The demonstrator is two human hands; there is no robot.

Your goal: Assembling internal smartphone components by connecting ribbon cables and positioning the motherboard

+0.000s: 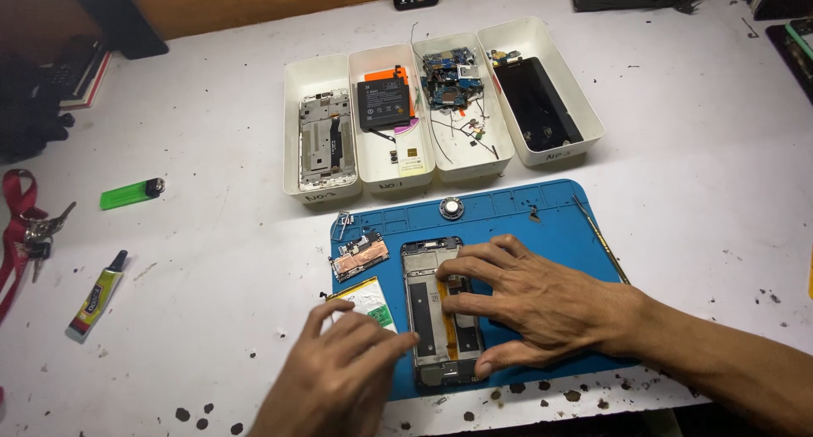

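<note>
An opened phone frame (428, 314) lies on a blue repair mat (550, 217) near the table's front edge. My right hand (529, 306) rests flat over the frame's right side, fingers spread, fingertips on its inner parts. My left hand (339, 373) lies at the frame's lower left, fingers touching its edge and covering part of a white battery (366, 299). A small copper-coloured circuit board (360, 257) sits just left of the frame. Neither hand grips anything.
Four white trays (292, 141) at the back hold a phone chassis, a black battery (385, 102), circuit boards and a black screen (536, 107). A thin tool (600, 236) lies on the mat's right edge. A green lighter (131, 192), glue tube (96, 297) and keys (34, 234) lie at left.
</note>
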